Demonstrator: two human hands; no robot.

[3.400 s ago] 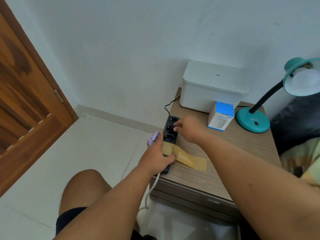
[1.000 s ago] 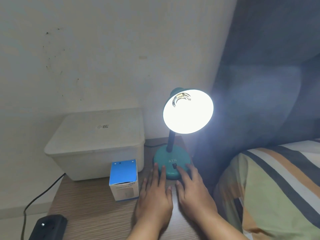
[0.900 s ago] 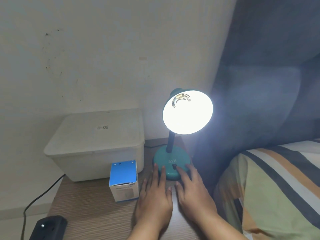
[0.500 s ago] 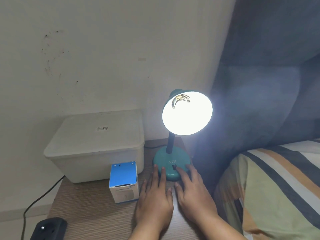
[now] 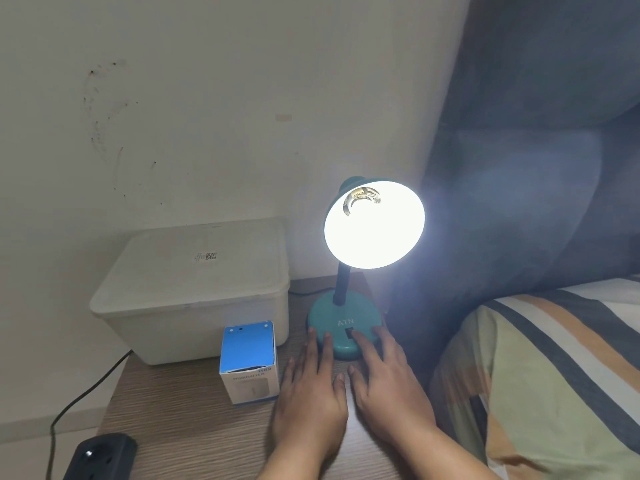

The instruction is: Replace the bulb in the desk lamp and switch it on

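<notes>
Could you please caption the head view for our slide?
Both hands, left and right, rest at the lit teal desk lamp.

1. The desk lamp (image 5: 346,327) stands at the back right of the table (image 5: 180,420).
2. The lidded bin (image 5: 194,289) sits left of it, against the wall.
3. The small box (image 5: 248,363) stands before the bin.
4. The power strip (image 5: 100,460) lies at the table's front left.
5. Both hands, left hand (image 5: 311,396) and right hand (image 5: 384,386), lie flat before the lamp, fingertips on its base.
6. The bed (image 5: 554,393) lies right of the table.

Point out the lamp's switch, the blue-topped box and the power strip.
lamp's switch (image 5: 348,333), head view, on the dark rocker in the teal base.
blue-topped box (image 5: 248,346), head view, on its blue top face.
power strip (image 5: 100,459), head view, on its black upper face.
</notes>
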